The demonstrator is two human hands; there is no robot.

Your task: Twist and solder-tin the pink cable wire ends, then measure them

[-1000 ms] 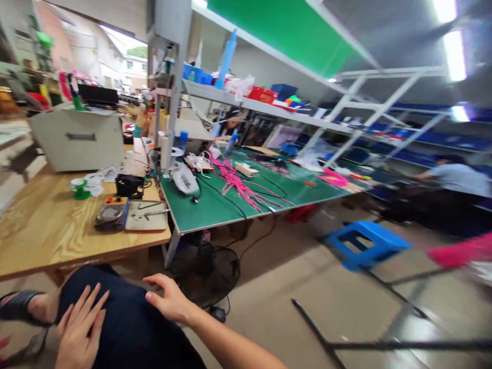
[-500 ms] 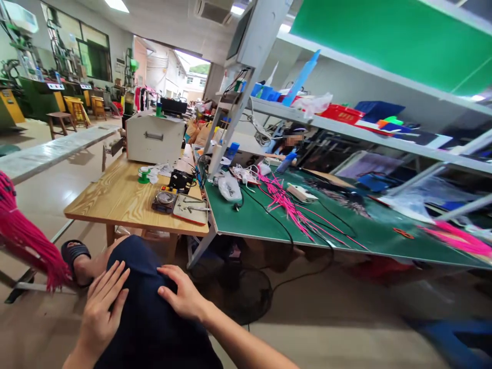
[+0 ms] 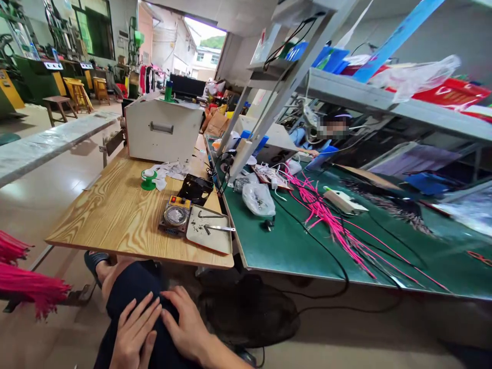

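My left hand (image 3: pixel 134 335) lies flat on my dark-trousered knee (image 3: pixel 132 287), fingers stretched out and holding nothing. My right hand (image 3: pixel 184 323) rests beside it on the same knee, fingers spread, also with nothing in it. Straight ahead stands a wooden table (image 3: pixel 115 220) carrying a small round-dial device (image 3: pixel 176 214), a flat tray with tweezers (image 3: pixel 209 229) and a green tape reel (image 3: pixel 148 179). A green-topped bench (image 3: pixel 307 246) joins it on the right, strewn with pink wires (image 3: pixel 330 220).
A white metal box (image 3: pixel 163 128) stands at the back of the wooden table. Bundles of pink wire (image 3: pixel 26 282) hang at my left. A floor fan (image 3: pixel 249 312) sits under the bench. Another person (image 3: pixel 330 133) works behind the shelf frame.
The view has swung left and moved closer to the tables. My two hands have come together on my knee; the blue stool has left the view.
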